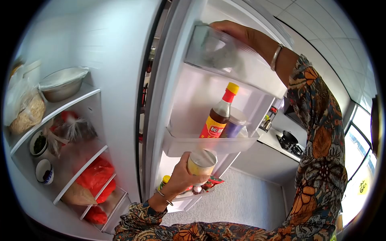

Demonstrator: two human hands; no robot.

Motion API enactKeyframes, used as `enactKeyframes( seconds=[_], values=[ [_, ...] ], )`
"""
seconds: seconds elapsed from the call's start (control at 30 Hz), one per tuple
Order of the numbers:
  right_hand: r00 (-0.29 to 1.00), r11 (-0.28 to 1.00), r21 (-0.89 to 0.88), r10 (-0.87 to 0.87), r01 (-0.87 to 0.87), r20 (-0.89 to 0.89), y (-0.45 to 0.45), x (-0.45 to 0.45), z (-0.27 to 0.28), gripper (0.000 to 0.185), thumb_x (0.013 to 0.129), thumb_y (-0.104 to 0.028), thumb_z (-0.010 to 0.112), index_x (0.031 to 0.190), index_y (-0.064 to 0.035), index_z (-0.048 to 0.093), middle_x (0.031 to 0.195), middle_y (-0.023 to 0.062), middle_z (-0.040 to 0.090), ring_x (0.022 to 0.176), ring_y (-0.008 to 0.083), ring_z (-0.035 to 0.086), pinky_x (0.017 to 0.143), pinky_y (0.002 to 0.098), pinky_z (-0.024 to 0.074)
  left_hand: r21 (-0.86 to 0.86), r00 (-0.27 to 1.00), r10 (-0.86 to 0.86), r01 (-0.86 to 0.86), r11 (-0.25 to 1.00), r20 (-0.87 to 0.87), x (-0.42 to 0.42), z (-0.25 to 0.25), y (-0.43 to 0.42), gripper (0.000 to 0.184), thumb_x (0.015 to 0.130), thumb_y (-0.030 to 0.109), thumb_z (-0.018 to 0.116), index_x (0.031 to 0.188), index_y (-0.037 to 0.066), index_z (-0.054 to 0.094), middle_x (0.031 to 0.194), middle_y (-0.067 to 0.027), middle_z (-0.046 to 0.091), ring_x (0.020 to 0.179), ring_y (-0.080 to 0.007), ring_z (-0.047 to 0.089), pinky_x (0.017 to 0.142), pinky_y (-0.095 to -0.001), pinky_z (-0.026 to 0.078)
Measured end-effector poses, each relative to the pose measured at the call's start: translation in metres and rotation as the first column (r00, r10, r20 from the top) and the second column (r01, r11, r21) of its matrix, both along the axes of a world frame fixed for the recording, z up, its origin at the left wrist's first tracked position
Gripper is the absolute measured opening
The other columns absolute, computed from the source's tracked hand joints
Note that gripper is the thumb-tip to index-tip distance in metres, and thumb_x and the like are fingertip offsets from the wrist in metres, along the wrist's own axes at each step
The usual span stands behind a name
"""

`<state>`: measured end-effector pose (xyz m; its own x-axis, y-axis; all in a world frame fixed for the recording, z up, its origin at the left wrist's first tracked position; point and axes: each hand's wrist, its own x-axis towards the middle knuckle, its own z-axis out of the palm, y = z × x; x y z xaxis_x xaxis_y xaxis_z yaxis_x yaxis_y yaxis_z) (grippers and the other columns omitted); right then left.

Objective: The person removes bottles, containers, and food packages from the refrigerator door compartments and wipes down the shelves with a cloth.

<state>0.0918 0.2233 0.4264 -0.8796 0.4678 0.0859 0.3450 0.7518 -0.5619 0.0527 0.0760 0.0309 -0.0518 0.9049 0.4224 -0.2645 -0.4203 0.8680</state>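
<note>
My left hand (179, 178) is wrapped round a pale yellow can (198, 169) with a silvery top, tilted a little, in front of the lower part of the open fridge door. My right hand (232, 30) reaches over the clear top door bin (201, 46); its fingertips are hidden there. Something pale, perhaps a plastic bag, shows blurred through that bin's wall. In the middle door bin (189, 145) stand a sauce bottle (219, 116) with a yellow cap and a purple can (234, 127) with a pale lid.
Fridge shelves on the left hold a covered metal bowl (64, 89), a bag of noodle-like food (30, 112), small bowls (39, 143) and red bags (96, 176). Packets (212, 183) sit in the lowest door bin. Beyond the door is a counter with a black wok (289, 137) on a stove.
</note>
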Motion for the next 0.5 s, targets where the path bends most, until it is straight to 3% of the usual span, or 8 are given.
enactKeyframes(
  seconds=[0.1,0.23,0.33,0.43,0.5],
  values=[
    [0.993,0.996,0.001,-0.086,0.086,0.079,-0.018,0.006,-0.006,0.032,0.088,-0.033,0.054,0.107,-0.0095,0.064,0.102,0.0021,0.063,0.089,0.0132,0.06,0.08,0.0312,0.051,0.002,1.0,-0.021,0.021,1.0,0.016,0.002,0.003,0.0,0.067,0.068,0.016,0.082,0.121,0.004,0.042,0.11,-0.0095,0.057,0.099,-0.0185,0.059,0.085,-0.0327,0.052],
    [0.976,0.996,-0.023,-0.083,0.089,0.199,0.025,0.005,0.007,0.033,0.088,-0.033,0.059,0.109,-0.0077,0.063,0.099,0.003,0.063,0.085,0.0127,0.06,0.076,0.0315,0.0523,-0.022,0.999,-0.031,0.031,0.999,0.008,0.0,0.001,0.002,0.07,0.066,0.012,0.082,0.122,0.004,0.042,0.111,-0.0093,0.057,0.1,-0.0189,0.059,0.086,-0.0335,0.052],
    [0.932,0.991,0.033,-0.132,0.128,0.339,0.037,0.027,0.01,0.045,0.083,-0.045,0.061,0.115,-0.0139,0.062,0.11,0.0014,0.062,0.094,0.0139,0.059,0.082,0.0314,0.0494,-0.051,0.991,-0.076,0.082,0.995,0.114,0.002,0.005,0.0,0.072,0.064,0.008,0.082,0.123,0.005,0.041,0.112,-0.0089,0.057,0.101,-0.0191,0.059,0.087,-0.0332,0.052],
    [0.913,0.941,0.006,-0.33,0.338,0.241,0.047,0.057,0.004,0.042,0.085,-0.043,0.059,0.114,-0.0125,0.062,0.112,0.0002,0.062,0.098,0.0118,0.057,0.085,0.0299,0.0476,-0.036,0.985,-0.072,0.079,0.996,0.158,0.006,0.003,0.0,0.073,0.063,0.006,0.082,0.123,0.005,0.041,0.113,-0.0087,0.057,0.102,-0.0194,0.059,0.087,-0.0332,0.052],
    [0.908,0.959,0.08,-0.282,0.27,0.309,0.049,0.08,0.004,0.047,0.086,-0.045,0.058,0.119,-0.0127,0.06,0.117,0.0008,0.06,0.104,0.0114,0.054,0.088,0.0282,0.0459,-0.038,0.986,-0.045,0.051,0.998,0.161,0.01,0.0,0.0,0.073,0.062,0.006,0.083,0.123,0.005,0.041,0.113,-0.0088,0.058,0.102,-0.0192,0.059,0.088,-0.0333,0.052]
  ],
)
